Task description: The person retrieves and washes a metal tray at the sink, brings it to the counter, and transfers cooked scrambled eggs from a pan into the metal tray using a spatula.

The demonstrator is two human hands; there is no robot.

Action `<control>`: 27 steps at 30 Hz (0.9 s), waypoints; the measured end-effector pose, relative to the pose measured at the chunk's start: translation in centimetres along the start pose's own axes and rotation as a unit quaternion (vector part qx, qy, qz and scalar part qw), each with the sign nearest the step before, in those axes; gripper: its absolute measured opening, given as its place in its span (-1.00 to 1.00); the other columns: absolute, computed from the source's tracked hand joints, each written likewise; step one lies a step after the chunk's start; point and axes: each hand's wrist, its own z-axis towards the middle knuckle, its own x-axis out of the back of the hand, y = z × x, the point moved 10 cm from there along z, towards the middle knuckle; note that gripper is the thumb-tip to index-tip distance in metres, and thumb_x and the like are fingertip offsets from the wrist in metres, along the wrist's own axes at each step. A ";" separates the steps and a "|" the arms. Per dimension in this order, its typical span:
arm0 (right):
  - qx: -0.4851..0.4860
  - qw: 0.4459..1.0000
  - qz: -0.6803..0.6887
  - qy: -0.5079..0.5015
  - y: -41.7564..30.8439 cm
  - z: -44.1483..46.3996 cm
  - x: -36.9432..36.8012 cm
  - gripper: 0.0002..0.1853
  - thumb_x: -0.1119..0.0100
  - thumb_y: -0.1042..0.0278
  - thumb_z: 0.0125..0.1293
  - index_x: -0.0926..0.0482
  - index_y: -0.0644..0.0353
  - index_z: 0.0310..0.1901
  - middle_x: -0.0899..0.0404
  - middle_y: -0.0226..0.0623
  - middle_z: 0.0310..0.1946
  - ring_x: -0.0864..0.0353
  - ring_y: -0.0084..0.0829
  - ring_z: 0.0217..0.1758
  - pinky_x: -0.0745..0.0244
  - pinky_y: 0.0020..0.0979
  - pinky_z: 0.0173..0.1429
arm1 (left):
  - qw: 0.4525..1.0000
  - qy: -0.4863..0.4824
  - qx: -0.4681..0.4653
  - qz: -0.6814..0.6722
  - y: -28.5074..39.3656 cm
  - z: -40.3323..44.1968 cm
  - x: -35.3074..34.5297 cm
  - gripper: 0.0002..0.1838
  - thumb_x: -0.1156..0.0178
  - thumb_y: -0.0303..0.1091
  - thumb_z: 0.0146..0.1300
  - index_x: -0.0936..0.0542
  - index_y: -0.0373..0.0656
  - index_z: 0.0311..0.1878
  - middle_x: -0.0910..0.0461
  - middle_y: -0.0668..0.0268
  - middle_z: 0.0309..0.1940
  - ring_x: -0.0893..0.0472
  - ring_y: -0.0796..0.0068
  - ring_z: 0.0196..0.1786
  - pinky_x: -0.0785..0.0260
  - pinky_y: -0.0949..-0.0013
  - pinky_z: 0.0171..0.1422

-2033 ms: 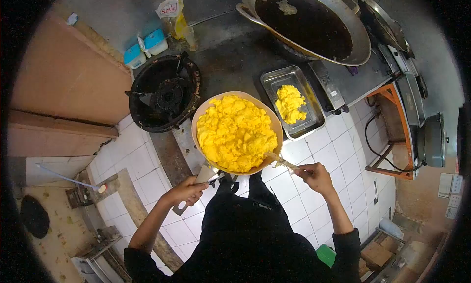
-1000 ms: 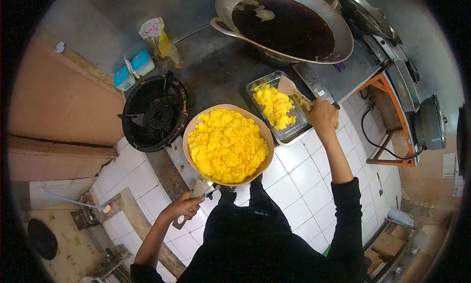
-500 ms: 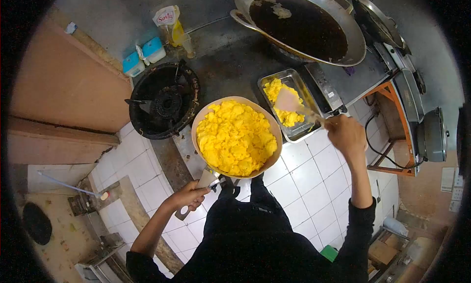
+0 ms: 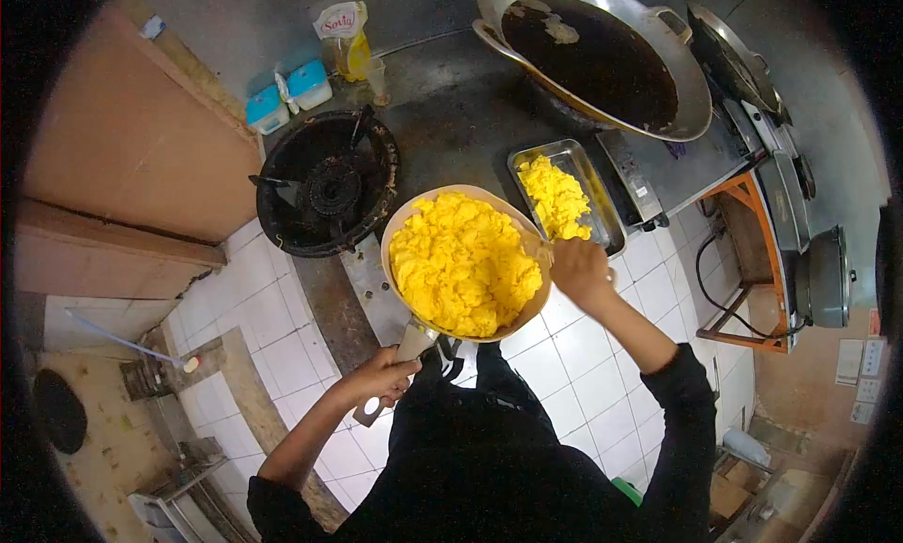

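White tiles (image 4: pixel 574 350) lie below. Some yellow food (image 4: pixel 555 195) sits in the tray (image 4: pixel 594 187); more fills the pan (image 4: pixel 529 315). Left hand (image 4: pixel 376 375) grips its handle (image 4: pixel 414 343), right hand (image 4: pixel 581 272) the spatula (image 4: pixel 545 252).

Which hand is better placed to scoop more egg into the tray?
Right hand, likely: it holds the spatula at the pan's tray-side edge. Left hand grips the pan's handle.
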 end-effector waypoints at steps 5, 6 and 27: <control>-0.142 0.917 0.311 -0.206 4.6 0.7 -5.3 -0.65 -0.17 -0.02 0.13 -0.65 0.11 -0.28 -0.65 -0.02 -0.32 -0.66 -0.03 -0.22 -0.54 -0.07 -0.12 | 1.000 -0.002 0.005 0.009 0.0 0.2 0.1 -0.78 -0.10 -0.22 0.38 -0.31 -0.09 -0.12 -0.19 0.54 -0.67 -0.20 0.73 -0.72 -0.14 0.52 -0.70; -0.143 0.917 0.311 -0.206 4.9 0.4 -5.7 -0.65 -0.17 -0.02 0.13 -0.65 0.11 -0.28 -0.65 -0.02 -0.32 -0.66 -0.03 -0.22 -0.54 -0.07 -0.12 | 1.000 0.002 0.007 0.014 0.2 0.0 0.1 -0.78 -0.10 -0.22 0.38 -0.30 -0.08 -0.12 -0.19 0.54 -0.67 -0.20 0.73 -0.71 -0.12 0.52 -0.70; -0.070 0.939 0.285 -0.181 3.1 -4.2 -1.9 -0.74 -0.04 0.03 0.32 -0.63 -0.03 -0.19 -0.63 -0.12 -0.50 -0.65 -0.07 -0.39 -0.55 -0.07 -0.27 | 1.000 -0.011 -0.005 0.004 -0.4 0.6 0.3 -0.79 -0.09 -0.20 0.39 -0.29 -0.07 -0.19 -0.18 0.56 -0.68 -0.19 0.74 -0.73 -0.09 0.54 -0.73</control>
